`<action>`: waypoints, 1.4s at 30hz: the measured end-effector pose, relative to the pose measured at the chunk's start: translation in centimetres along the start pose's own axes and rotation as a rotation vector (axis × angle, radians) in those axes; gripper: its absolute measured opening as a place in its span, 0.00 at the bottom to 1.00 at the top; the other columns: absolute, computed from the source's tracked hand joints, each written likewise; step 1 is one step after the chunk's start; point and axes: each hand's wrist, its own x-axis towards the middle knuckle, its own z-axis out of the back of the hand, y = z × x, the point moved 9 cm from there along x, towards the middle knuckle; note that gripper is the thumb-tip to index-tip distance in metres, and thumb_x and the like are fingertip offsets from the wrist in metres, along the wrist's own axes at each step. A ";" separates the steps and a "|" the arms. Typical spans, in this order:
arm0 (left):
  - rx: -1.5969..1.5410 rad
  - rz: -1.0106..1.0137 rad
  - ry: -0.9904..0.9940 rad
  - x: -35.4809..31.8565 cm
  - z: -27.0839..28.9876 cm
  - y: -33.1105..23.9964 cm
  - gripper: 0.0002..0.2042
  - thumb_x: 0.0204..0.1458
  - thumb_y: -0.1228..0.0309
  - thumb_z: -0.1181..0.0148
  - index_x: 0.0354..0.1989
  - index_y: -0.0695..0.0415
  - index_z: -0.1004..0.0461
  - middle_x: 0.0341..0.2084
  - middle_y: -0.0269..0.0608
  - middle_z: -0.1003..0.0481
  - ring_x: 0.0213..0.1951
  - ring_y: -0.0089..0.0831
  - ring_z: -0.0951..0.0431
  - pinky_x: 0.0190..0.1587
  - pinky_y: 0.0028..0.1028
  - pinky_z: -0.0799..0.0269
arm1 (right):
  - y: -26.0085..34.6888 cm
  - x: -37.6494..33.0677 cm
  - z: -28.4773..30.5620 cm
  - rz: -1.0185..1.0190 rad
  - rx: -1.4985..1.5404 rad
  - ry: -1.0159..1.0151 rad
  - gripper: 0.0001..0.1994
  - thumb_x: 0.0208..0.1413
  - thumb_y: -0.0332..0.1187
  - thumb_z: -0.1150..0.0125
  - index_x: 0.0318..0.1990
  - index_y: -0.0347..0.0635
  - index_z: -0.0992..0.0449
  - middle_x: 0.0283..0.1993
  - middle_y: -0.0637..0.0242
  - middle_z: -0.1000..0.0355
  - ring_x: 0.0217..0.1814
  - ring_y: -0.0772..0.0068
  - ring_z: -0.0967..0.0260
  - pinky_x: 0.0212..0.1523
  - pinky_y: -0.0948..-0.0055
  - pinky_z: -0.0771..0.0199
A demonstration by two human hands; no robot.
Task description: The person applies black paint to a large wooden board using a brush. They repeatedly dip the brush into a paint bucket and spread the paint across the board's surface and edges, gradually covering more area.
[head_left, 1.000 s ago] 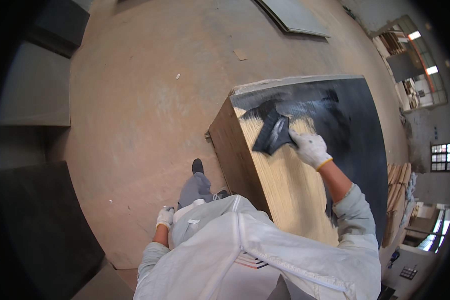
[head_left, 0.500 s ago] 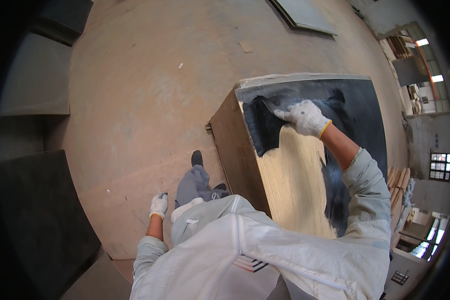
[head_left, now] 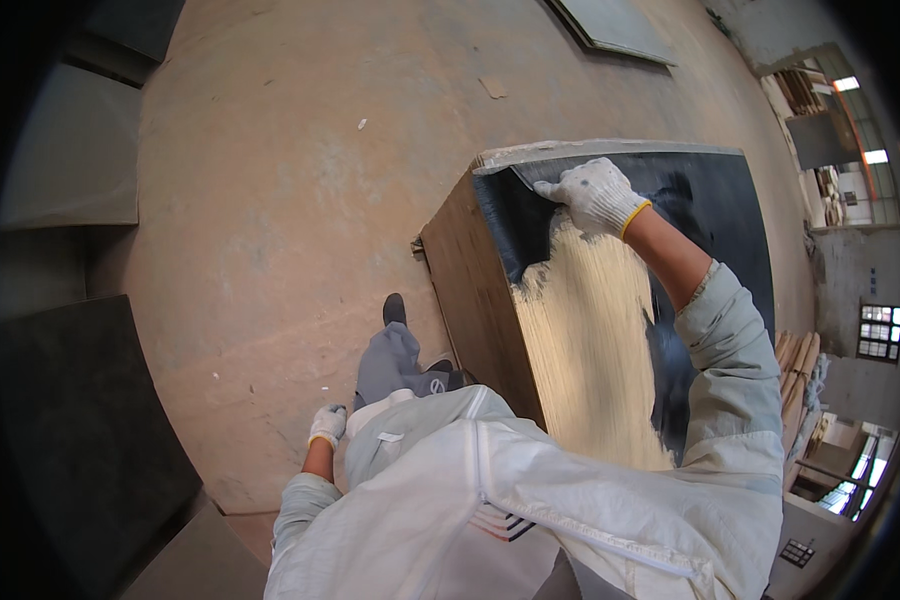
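Right hand [head_left: 597, 195], in a white knit glove, lies pressed palm-down near the far left corner of the wooden panel [head_left: 580, 350], fingers curled over something; whether a spreader or brush sits under the palm I cannot tell. Around it the black coating [head_left: 715, 215] covers the far end and right side of the panel, with a dark wedge running down along the left edge, while a bare pale strip runs down the middle toward the person. Left hand [head_left: 326, 425], also gloved, hangs loosely curled by the hip, holding nothing and well apart from the panel.

Risks, as I judge them: the jacket's right sleeve [head_left: 735, 350] hangs just over wet-looking black on the right side and could smear it. So close to the corner, coating could be pushed over the edge onto the brown side face [head_left: 475, 300]. Reaching this far one-handed, a slip would likely streak the finish
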 end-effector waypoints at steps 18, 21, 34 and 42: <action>-0.198 -0.133 -0.123 2.4 2.3 -1.1 0.18 0.63 0.61 0.39 0.53 0.57 0.14 0.52 0.52 0.15 0.57 0.48 0.15 0.62 0.39 0.22 | -0.3 -6.7 -3.9 -0.002 0.025 0.147 0.29 0.64 0.44 0.36 0.74 0.70 0.27 0.44 0.60 0.15 0.47 0.50 0.16 0.47 0.50 0.17; -0.009 -0.146 -0.125 1.1 1.4 -1.5 0.17 0.63 0.61 0.40 0.53 0.57 0.14 0.52 0.53 0.15 0.57 0.48 0.15 0.61 0.40 0.22 | -1.7 -5.3 -3.1 -0.146 0.022 0.067 0.25 0.63 0.42 0.35 0.68 0.64 0.22 0.42 0.57 0.16 0.43 0.48 0.16 0.43 0.51 0.17; 0.029 -0.095 -0.066 -1.0 0.0 1.6 0.17 0.63 0.61 0.40 0.52 0.57 0.13 0.50 0.53 0.14 0.54 0.47 0.14 0.60 0.40 0.22 | 0.2 -7.0 -5.6 -0.052 0.165 -0.018 0.21 0.65 0.44 0.38 0.65 0.61 0.19 0.46 0.57 0.15 0.49 0.46 0.17 0.48 0.50 0.18; 0.020 -0.143 -0.119 -1.9 0.5 1.0 0.17 0.64 0.62 0.40 0.53 0.58 0.13 0.50 0.53 0.14 0.54 0.48 0.14 0.60 0.40 0.22 | 0.5 -8.2 -3.6 -0.131 0.151 -0.056 0.21 0.64 0.45 0.35 0.65 0.62 0.19 0.48 0.57 0.15 0.50 0.48 0.17 0.50 0.52 0.17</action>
